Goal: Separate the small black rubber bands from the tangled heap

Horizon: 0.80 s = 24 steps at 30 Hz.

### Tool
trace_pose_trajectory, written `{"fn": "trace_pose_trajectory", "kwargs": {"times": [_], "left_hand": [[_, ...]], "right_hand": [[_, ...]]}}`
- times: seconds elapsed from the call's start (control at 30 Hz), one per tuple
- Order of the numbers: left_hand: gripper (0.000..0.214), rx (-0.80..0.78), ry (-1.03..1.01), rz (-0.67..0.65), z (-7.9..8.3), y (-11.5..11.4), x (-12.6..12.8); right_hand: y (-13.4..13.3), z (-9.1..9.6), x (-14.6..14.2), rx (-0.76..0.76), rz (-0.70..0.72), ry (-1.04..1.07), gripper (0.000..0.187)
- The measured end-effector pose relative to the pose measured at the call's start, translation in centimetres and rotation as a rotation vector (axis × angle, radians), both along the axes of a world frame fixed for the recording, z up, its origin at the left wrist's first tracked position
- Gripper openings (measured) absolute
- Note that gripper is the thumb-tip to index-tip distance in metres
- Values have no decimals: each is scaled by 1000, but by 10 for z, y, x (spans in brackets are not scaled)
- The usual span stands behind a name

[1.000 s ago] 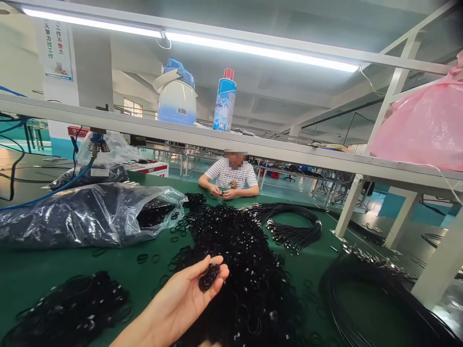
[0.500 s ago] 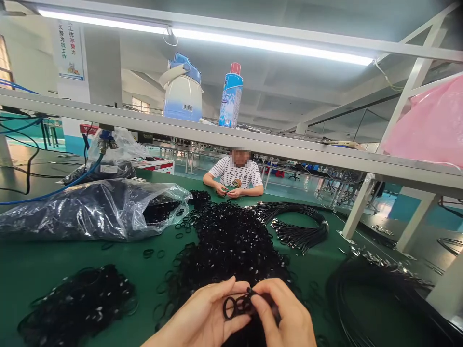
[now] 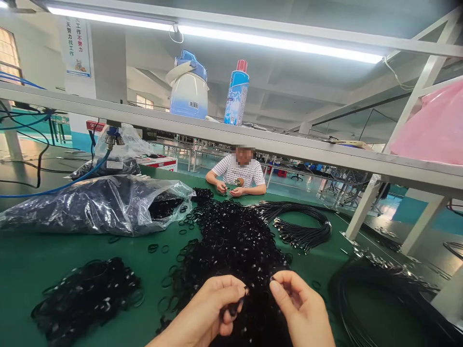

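Head camera has the close-up, but I'm standing right by this bench, so ask away.

Cool, are the hands together or apart?

Apart, small gap between them. Left hand (image 3: 226,301) is curled round some dark rings (image 3: 232,310), mostly hidden by the fingers. Right hand (image 3: 304,308) has thumb and forefinger pinched on a small dark bit (image 3: 272,278), too tiny for me to name.

So what could go wrong?

Dropping one, I reckon. They're right over the big heap of black rings (image 3: 235,241), so a loose pinch and it's lost among lookalikes. Also, a careless left forearm could sweep the smaller pile (image 3: 87,299) into the loose rings (image 3: 153,248) beyond it.

And further back?

Clear bag (image 3: 97,207) lies on its side, mouth open towards the heap, so a bump might spill its black contents. Cable bundle (image 3: 306,224) is just beside the heap, so strays could snag in it. Past that there's a co-worker (image 3: 240,173) at the far end. Knock the shelf (image 3: 289,147) and the spray can (image 3: 237,94) up there could topple.
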<state>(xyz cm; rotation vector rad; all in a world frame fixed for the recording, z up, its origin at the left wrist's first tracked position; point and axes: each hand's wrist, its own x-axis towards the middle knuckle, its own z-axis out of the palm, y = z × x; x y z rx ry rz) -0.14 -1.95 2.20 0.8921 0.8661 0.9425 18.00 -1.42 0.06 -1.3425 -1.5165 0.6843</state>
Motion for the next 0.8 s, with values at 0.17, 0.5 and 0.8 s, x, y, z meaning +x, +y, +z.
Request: {"fn": "trace_pose_trajectory", "kwargs": {"times": [0.17,0.5,0.8], "left_hand": [[18,-14,64,-52,4,1,-3],[25,76,62,-25,-3,1,1],[32,193,296,-65,-7,0,5]], "right_hand": [[1,6,9,26,94,-262,22],[-4,2,-22,-89,145,348,35],[-3,-4,-14,-101,203,189,25]]}}
